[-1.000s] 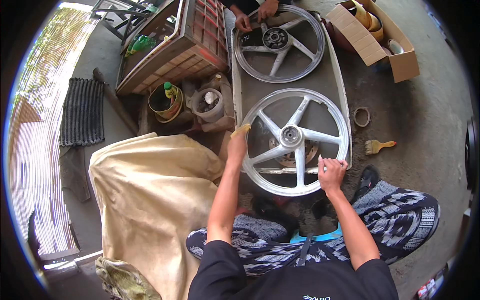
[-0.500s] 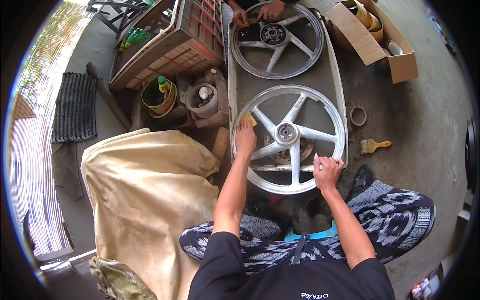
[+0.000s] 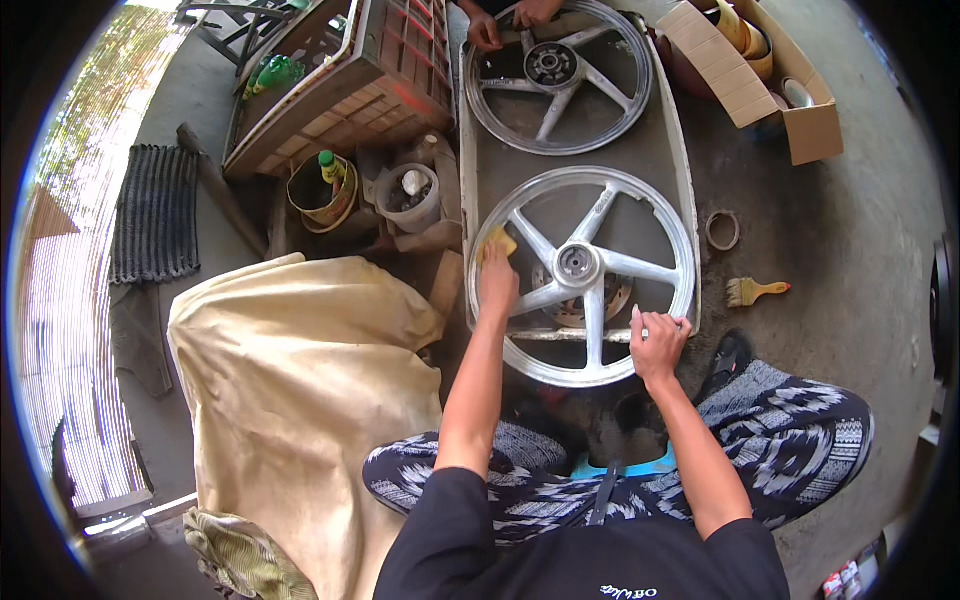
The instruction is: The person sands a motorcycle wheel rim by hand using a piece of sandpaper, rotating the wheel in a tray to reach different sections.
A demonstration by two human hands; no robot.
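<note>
A pale grey spoked motorcycle wheel lies flat across the near end of a shallow tray. On the left side of its rim my left hand presses a yellow piece of what looks like sandpaper, its fingers closed on it and slightly blurred. My right hand curls round the rim at the lower right. Through the spokes shows part of a brake disc. At the far end lies a second spoked wheel, with another person's hands over its far left side.
Right of the tray are a ring, a paintbrush and an open cardboard box. To the left stand a wooden crate, a tub with a green-capped bottle, a white bucket and something under a tan cover.
My left hand has shifted slightly along the left rim, and more of the yellow piece shows. My right hand keeps its hold. The whole view has moved a little.
</note>
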